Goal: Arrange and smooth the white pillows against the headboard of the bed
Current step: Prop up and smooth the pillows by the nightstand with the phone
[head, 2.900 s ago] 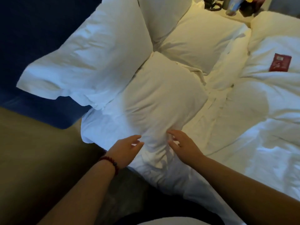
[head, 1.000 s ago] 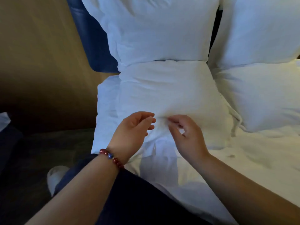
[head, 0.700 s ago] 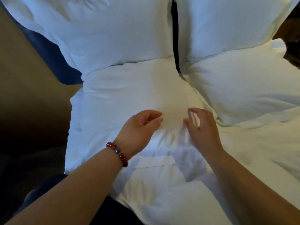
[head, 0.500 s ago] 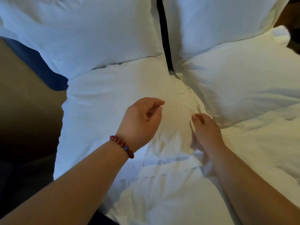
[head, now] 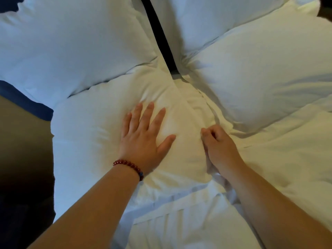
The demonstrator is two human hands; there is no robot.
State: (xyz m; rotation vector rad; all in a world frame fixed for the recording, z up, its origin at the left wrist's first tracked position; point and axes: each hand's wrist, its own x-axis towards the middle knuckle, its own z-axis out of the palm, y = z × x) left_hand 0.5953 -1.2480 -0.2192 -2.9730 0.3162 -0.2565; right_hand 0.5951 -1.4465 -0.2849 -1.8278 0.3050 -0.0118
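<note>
Left hand (head: 143, 141) flat on front pillow (head: 93, 133) (right hand (head: 218, 146) curled).

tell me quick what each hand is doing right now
Left hand: open, fingers spread, palm flat on the near left white fabric pillow.
Right hand: closed, fingers curled, pinching that pillow's right edge.

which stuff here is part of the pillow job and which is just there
Part of the job:
- front left pillow, under the flat left hand
- right hand, pinching fabric at that pillow's right edge
- front right pillow
- back left pillow
- back right pillow
- dark headboard, showing in the gap

Just there:
- white duvet
- red bead bracelet
</note>
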